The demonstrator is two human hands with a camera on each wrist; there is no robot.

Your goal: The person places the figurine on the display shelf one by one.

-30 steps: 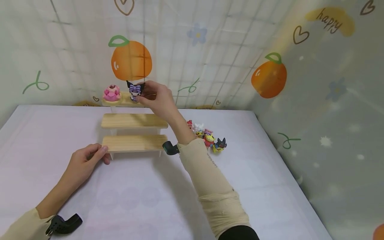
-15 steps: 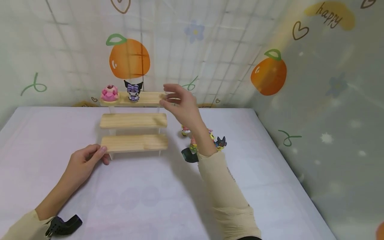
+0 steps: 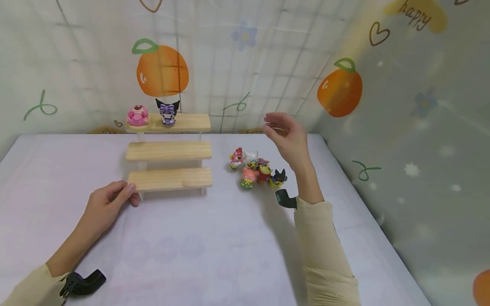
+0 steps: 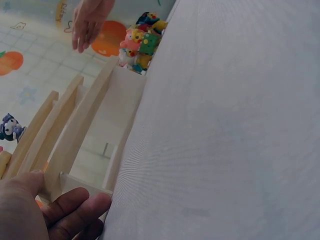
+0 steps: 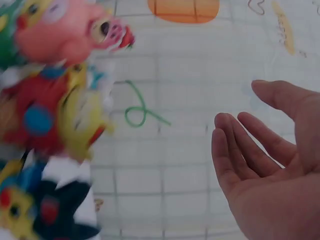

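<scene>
A three-tier wooden display stand (image 3: 169, 150) with clear supports stands at the left of the table. My left hand (image 3: 107, 208) grips the front left corner of its lowest board, thumb on the board and fingers by the support. On the top board sit a pink figurine (image 3: 138, 115) at the left end and a black-eared purple figurine (image 3: 168, 113) beside it. My right hand (image 3: 289, 138) is in the air above and right of a cluster of several small figurines, fingers loosely bent, holding nothing. That cluster includes a pink-hooded figurine (image 3: 249, 177) and a black-eared yellow one (image 3: 278, 179).
A white cloth covers the table (image 3: 199, 246). Behind it and along the right hangs a curtain (image 3: 214, 63) printed with oranges. Black wrist cameras sit on both sleeves.
My right hand has let go of the black-eared purple figurine on the top board and moved right, past the stand. My left hand stays at the same corner.
</scene>
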